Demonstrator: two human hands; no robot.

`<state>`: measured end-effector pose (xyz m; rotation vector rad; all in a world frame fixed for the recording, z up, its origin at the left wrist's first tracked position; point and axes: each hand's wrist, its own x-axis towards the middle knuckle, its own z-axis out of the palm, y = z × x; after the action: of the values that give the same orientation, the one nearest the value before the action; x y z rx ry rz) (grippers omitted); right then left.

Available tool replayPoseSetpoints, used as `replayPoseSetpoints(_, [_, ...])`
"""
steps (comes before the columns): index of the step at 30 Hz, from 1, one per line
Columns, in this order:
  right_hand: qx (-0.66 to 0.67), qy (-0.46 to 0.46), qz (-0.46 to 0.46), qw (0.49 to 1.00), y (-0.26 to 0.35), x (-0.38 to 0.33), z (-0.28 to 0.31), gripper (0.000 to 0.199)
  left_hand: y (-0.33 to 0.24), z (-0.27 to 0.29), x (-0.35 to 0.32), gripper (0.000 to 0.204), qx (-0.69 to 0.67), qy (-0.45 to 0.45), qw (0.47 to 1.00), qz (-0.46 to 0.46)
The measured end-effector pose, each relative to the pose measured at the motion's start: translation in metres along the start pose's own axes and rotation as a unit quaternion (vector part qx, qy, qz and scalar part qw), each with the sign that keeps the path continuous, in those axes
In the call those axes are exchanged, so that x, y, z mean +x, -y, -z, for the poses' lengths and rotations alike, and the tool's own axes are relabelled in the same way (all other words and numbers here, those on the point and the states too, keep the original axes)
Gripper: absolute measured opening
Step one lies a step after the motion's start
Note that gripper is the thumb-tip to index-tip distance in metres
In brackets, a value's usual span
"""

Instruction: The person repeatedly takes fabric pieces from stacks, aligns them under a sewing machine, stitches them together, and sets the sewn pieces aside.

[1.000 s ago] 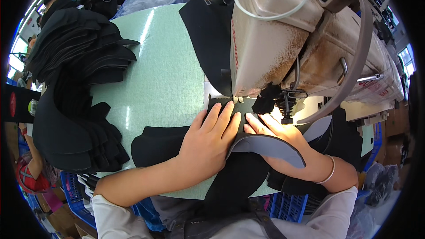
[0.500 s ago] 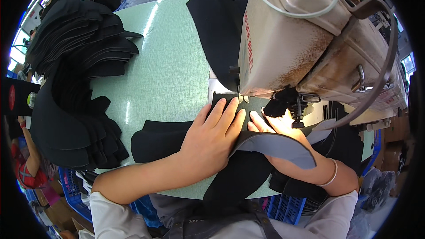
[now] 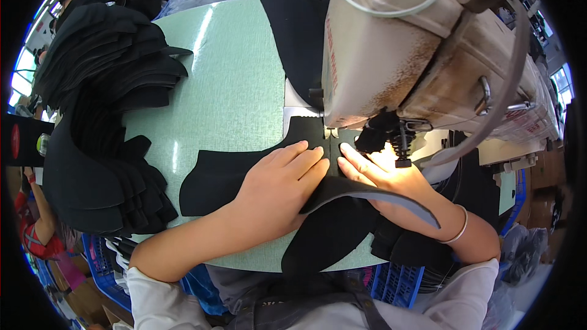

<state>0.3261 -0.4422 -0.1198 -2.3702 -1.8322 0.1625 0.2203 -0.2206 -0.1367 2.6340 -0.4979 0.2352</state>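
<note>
Since the curved black fabric panel (image 3: 223,177) likely needs steadying, your left hand (image 3: 278,177) and right hand (image 3: 388,180) press flat, fingers slightly spread.

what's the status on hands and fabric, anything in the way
Left hand flat on black fabric, which reaches the presser foot. Right hand alongside, brightly lit. Grey-edged flap curls up, partly hiding the right hand.

red capital lettering (image 3: 331,52) running down the left face of the off-white industrial sewing machine (image 3: 382,55), smaller reddish print (image 3: 531,129) near its right end, too small to read, blurred pale lettering (image 3: 273,302) on the wearer's dark apron (image 3: 309,315), a red oval emblem (image 3: 16,141) at the left edge, illegible
</note>
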Motion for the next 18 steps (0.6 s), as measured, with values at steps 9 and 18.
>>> replayPoseSetpoints(9, [-0.148,0.021,0.101,0.984,0.014,0.0,0.01,0.049,-0.011,0.006,-0.017,0.085,0.021,0.087,0.996,-0.015])
replayPoseSetpoints(18, [-0.038,0.09,0.026,0.995,0.001,-0.002,0.019,0.054,0.001,0.011,-0.009,0.077,-0.042,0.128,0.99,-0.031])
